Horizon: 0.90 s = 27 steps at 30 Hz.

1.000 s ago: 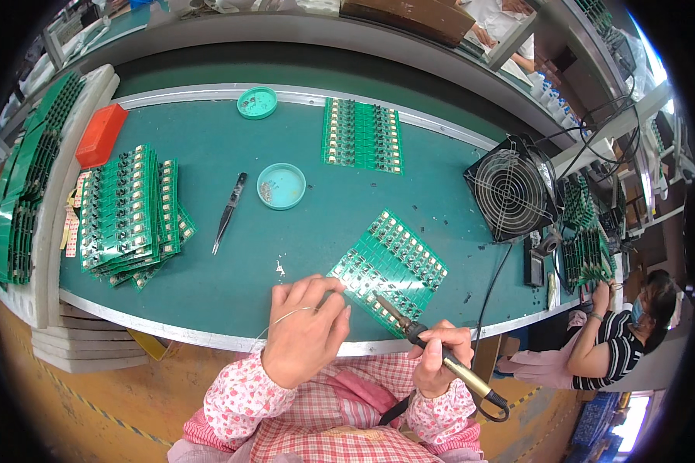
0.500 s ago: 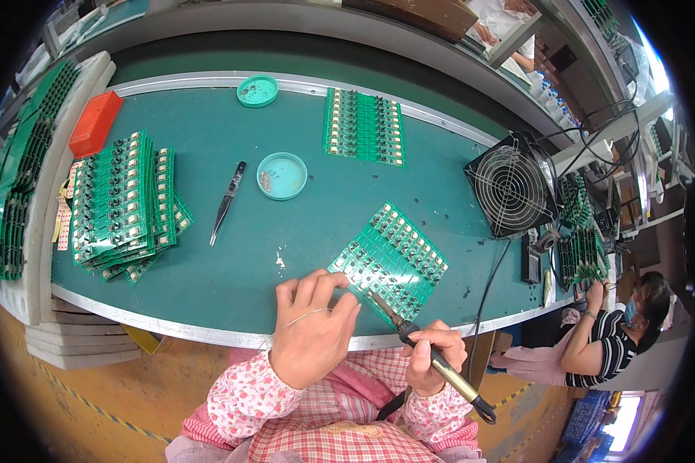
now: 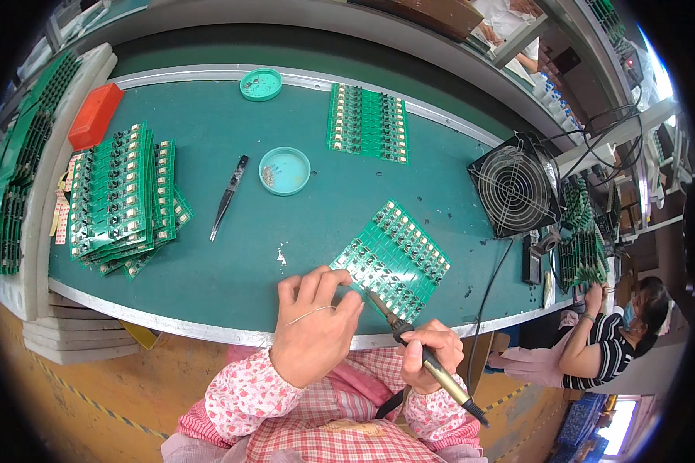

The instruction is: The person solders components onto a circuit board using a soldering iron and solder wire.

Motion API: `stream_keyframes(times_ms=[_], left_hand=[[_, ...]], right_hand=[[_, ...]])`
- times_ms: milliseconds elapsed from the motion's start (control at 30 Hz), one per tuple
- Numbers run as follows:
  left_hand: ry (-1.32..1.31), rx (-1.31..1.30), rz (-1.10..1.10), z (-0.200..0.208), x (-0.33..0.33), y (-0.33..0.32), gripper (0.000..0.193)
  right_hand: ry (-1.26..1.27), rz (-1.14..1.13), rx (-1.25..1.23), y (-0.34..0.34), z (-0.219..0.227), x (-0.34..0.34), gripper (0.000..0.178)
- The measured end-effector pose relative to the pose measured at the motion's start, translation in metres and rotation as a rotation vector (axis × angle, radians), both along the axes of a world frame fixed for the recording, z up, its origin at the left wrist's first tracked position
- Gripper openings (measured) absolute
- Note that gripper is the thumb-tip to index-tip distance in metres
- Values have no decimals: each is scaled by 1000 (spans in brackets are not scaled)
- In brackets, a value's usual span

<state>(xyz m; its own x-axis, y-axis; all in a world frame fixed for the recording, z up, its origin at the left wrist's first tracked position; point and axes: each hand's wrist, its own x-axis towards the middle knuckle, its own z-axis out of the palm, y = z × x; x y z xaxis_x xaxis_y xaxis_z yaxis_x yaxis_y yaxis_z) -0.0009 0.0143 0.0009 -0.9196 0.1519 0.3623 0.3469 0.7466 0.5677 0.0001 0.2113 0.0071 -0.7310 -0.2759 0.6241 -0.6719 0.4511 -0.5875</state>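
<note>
A green circuit board (image 3: pixel 406 255) with rows of small parts lies turned at an angle near the bench's front edge. My left hand (image 3: pixel 314 328) rests at its near left corner, fingers curled and pinched together; what is between the fingertips is hidden. Across the back of that hand runs a thin pale strand (image 3: pixel 313 312). My right hand (image 3: pixel 432 356) is closed round the handle of a soldering iron (image 3: pixel 442 376), whose tip reaches the board's near left part, close to my left fingertips.
Stacked boards (image 3: pixel 116 197) and a red box (image 3: pixel 95 116) stand left; tweezers (image 3: pixel 229 197) lie beside them. Two small green dishes (image 3: pixel 284 171) hold bits. Another board pair (image 3: pixel 368 123) lies at the back. A black fan (image 3: pixel 515 187) stands right, its cable trailing forward. A co-worker (image 3: pixel 594 339) sits far right.
The soldering iron's back end has swung slightly toward me and left, with its tip staying on about the same spot. My left hand and the board keep their places; the whole view shifts slightly.
</note>
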Motion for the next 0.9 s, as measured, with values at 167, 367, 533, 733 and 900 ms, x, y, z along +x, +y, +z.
stream_keyframes(times_ms=[167, 367, 533, 733, 900], left_hand=[[3, -15, 9, 0, 0, 0, 12], [-2, -7, 2, 0, 2, -1, 11], [4, 0, 8, 0, 2, -1, 11], [20, 22, 22, 1, -1, 1, 12], [34, 55, 13, 0, -5, 4, 13]], right_hand=[[93, 91, 258, -2, 16, -2, 16], [181, 141, 453, -6, 14, 6, 20], [-43, 57, 85, 5, 17, 4, 14], [-536, -194, -545, 12, 16, -5, 21], [-596, -188, -571, 10, 18, -25, 23]])
